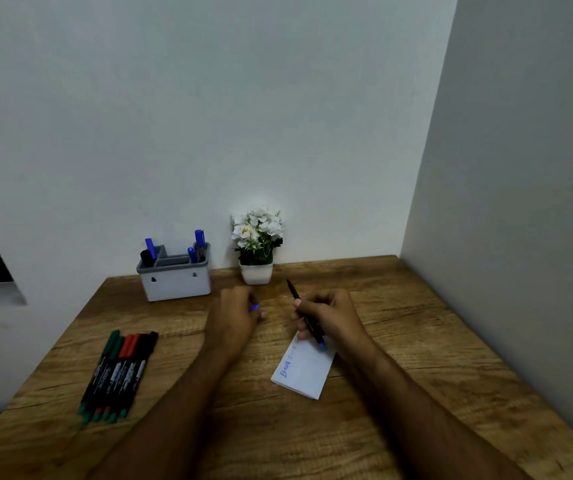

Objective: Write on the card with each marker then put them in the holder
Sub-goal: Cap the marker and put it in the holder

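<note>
A white card point(307, 370) with blue writing along its left edge lies on the wooden desk point(399, 341). My right hand point(330, 315) grips an uncapped blue marker point(307, 320), tip down at the card's top edge. My left hand point(235, 315), to the left of the card, holds the blue cap point(254, 307) in curled fingers. A grey and white holder point(174, 275) at the back holds several blue markers and a black one. A row of several capped markers point(119, 374), green, red and black, lies at the left.
A small white pot of white flowers point(257, 247) stands by the wall just right of the holder. A wall point(506, 237) closes the desk's right side. The desk's left edge runs close to the marker row.
</note>
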Demonstrator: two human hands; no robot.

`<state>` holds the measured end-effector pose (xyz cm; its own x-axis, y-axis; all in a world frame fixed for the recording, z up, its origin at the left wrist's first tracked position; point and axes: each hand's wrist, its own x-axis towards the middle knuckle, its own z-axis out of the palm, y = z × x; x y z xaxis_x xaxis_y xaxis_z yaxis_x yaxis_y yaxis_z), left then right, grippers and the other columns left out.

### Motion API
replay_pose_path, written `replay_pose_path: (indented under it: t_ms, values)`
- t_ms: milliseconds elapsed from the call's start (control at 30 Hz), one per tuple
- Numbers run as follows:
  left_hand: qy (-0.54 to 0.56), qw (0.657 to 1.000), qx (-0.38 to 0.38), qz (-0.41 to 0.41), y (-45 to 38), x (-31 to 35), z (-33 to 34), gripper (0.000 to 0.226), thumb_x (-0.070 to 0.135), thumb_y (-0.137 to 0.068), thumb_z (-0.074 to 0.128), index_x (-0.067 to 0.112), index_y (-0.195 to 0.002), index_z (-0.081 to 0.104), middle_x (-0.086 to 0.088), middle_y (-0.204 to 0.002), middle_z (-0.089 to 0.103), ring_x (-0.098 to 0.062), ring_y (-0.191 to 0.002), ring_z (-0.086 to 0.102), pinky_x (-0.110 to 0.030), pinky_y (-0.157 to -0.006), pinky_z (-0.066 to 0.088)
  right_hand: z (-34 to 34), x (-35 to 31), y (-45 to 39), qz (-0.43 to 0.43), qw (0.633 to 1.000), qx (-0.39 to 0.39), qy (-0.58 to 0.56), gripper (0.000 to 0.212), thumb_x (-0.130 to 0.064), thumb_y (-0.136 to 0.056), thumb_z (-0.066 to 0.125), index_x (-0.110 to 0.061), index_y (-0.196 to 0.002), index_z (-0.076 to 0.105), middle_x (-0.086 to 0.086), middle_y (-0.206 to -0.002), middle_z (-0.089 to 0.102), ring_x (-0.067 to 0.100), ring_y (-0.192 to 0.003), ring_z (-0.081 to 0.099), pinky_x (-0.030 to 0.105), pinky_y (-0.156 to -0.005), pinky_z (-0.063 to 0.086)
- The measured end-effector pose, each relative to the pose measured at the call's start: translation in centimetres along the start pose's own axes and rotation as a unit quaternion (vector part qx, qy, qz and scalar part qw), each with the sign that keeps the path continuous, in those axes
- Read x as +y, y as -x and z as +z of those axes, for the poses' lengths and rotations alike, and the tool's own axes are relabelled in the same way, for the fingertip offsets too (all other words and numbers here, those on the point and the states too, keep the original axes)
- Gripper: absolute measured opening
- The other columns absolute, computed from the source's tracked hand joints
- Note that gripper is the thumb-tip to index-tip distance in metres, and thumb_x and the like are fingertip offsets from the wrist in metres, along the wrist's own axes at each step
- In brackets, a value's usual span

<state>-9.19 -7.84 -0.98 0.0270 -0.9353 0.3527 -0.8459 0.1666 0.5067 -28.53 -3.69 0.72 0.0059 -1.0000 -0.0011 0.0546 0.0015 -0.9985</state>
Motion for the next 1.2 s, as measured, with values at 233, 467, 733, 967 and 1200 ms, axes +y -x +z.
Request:
replay_pose_path:
  t_ms: [233, 467, 733, 967, 1200]
  values:
    - [-0.060, 0.994, -0.005, 0.093, 1.8, 0.8, 0.4, 0.022, 0.027, -0.089, 0.069, 0.018, -0.110, 0.068, 0.000, -0.110, 0.066, -0.017, -0.101, 0.061, -0.032, -0.085, 0.052, -1.7, -0.8, 0.2, -0.044, 0.998, 0.024, -0.028, 0.018, 0.002, -0.092, 0.073, 0.001, -0.110, 0.069, 0.031, -0.090, 0.074, 0.024, -0.059, 0.070, 0.032, -0.055, 0.062]
    - [-0.026, 0.949, -0.176, 0.260, 4.1, 1.5, 0.7, 0.043, 0.015, -0.096, 0.047, 0.021, -0.138, 0.053, 0.004, -0.138, 0.055, -0.011, -0.127, 0.048, -0.026, -0.104, 0.041, -2.8, -1.6, -0.9, -0.022, 0.991, 0.012, -0.135, 0.032, 0.009, -0.105, 0.039, 0.002, -0.114, 0.069, 0.023, -0.092, 0.075, 0.025, -0.069, 0.073, 0.031, -0.062, 0.064]
    - [-0.003, 0.940, -0.219, 0.262, 4.9, 0.6, 0.8, 0.048, 0.026, -0.106, 0.037, 0.023, -0.154, 0.031, 0.008, -0.161, 0.024, 0.000, -0.148, 0.014, -0.013, -0.114, 0.004, -4.0, 0.4, -1.6, -0.071, 0.995, 0.046, -0.059, 0.016, -0.008, -0.100, 0.065, 0.005, -0.108, 0.069, 0.019, -0.091, 0.078, 0.021, -0.062, 0.065, 0.027, -0.050, 0.051]
    - [-0.030, 0.934, -0.229, 0.273, 5.0, 0.5, 1.0, 0.052, 0.029, -0.106, 0.035, 0.026, -0.156, 0.022, 0.012, -0.163, 0.014, 0.009, -0.140, -0.001, -0.003, -0.105, -0.015, -4.5, 0.9, -2.3, -0.119, 0.985, 0.052, 0.116, 0.008, -0.005, -0.090, 0.076, 0.001, -0.084, 0.075, 0.014, -0.079, 0.078, 0.023, -0.059, 0.065, 0.029, -0.053, 0.050]
    - [-0.051, 0.928, -0.229, 0.288, 5.2, 0.8, 0.9, 0.053, 0.027, -0.106, 0.033, 0.025, -0.157, 0.018, 0.009, -0.164, 0.011, 0.010, -0.140, -0.005, -0.005, -0.104, -0.017, -4.5, 1.6, -3.0, -0.119, 0.976, 0.003, 0.182, 0.021, 0.005, -0.087, 0.068, -0.010, -0.089, 0.082, 0.004, -0.085, 0.080, 0.012, -0.083, 0.074, 0.020, -0.070, 0.057]
